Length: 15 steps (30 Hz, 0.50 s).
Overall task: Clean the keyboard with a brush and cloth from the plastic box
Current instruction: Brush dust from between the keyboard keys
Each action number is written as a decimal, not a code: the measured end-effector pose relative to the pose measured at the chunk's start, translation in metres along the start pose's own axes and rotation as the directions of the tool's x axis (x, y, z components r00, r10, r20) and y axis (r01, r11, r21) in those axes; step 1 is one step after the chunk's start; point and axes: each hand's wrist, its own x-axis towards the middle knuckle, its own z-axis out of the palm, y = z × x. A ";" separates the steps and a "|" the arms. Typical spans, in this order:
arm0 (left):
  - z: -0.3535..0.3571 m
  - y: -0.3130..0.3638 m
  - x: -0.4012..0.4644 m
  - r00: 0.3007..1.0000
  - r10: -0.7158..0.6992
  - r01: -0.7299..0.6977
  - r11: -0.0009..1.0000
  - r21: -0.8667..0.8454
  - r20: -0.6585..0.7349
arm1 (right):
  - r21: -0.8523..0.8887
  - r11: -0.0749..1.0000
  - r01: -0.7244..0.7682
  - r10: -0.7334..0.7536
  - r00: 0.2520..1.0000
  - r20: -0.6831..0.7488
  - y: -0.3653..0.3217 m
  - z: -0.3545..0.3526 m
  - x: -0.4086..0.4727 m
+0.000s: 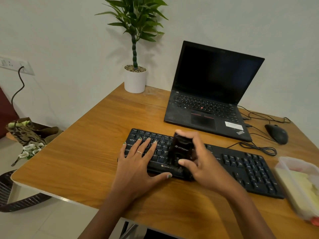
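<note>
A black keyboard [241, 163] lies across the wooden table [86, 152] in front of me. My left hand [138, 161] rests flat on its left end, fingers straight over the keys and thumb along the front edge. My right hand [198, 161] grips a black brush [181, 152] over the middle of the keyboard, its bristles down near the front edge. The brush looks blurred. A clear plastic box [296, 185] stands at the right, next to the keyboard's number pad, with something pale yellow inside that I cannot make out.
An open black laptop [210, 94] sits behind the keyboard, and a black mouse [277, 133] with looped cables lies to its right. A potted plant [135, 78] stands at the back by the wall. Beyond the table's left edge are a bag with flowers [29, 138] and a woven basket rim [10, 195].
</note>
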 end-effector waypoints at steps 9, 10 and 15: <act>0.000 0.001 0.000 1.000 -0.003 0.003 1.000 -0.014 -0.009 | 0.000 1.000 0.012 -0.012 0.999 0.049 -0.001 -0.003 0.001; 0.000 0.001 0.000 1.000 -0.003 0.003 1.000 -0.012 -0.007 | 0.007 0.999 0.040 -0.040 0.999 0.017 -0.002 0.007 0.001; 0.000 0.001 0.000 1.000 0.000 0.000 1.000 -0.007 -0.010 | -0.044 0.999 0.013 -0.013 1.000 0.003 0.000 -0.005 -0.007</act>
